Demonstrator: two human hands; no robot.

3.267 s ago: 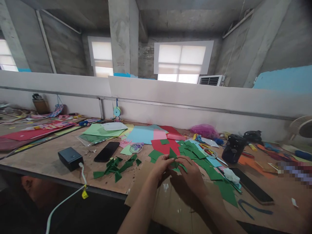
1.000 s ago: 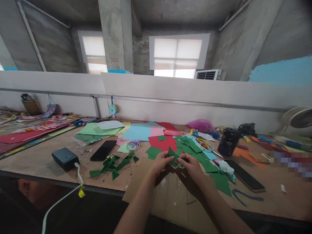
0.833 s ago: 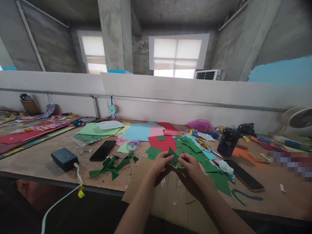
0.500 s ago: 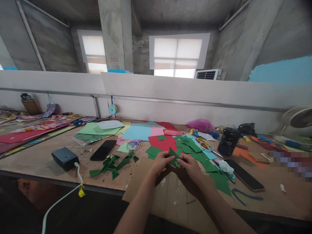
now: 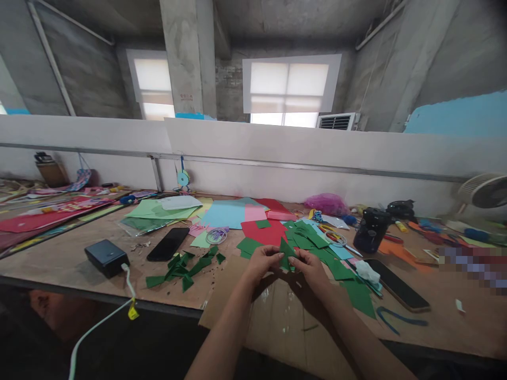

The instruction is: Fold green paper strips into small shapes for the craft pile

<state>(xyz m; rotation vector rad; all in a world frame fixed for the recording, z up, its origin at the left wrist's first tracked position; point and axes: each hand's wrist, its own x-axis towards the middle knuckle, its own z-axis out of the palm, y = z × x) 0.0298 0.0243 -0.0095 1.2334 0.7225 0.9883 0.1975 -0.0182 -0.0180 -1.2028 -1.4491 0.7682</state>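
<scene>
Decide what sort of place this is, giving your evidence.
Probably a craft workshop: coloured paper sheets and a pile of small green pieces lie on a workbench, with a bare concrete pillar behind.

Pale daylight glows through the windows (image 5: 269,84); the ceiling (image 5: 265,24) is dim. Soft shadows and glints mark the cardboard (image 5: 277,316); blocky pixels (image 5: 473,266) hide part of the right edge.

- Left forearm (image 5: 228,320), bare as far as it shows, tapering smoothly along its length
- Right forearm (image 5: 352,323), likewise bare and tapering
- Left hand (image 5: 262,264), bare
- Right hand (image 5: 312,267), also bare; finer details too small to tell
</scene>
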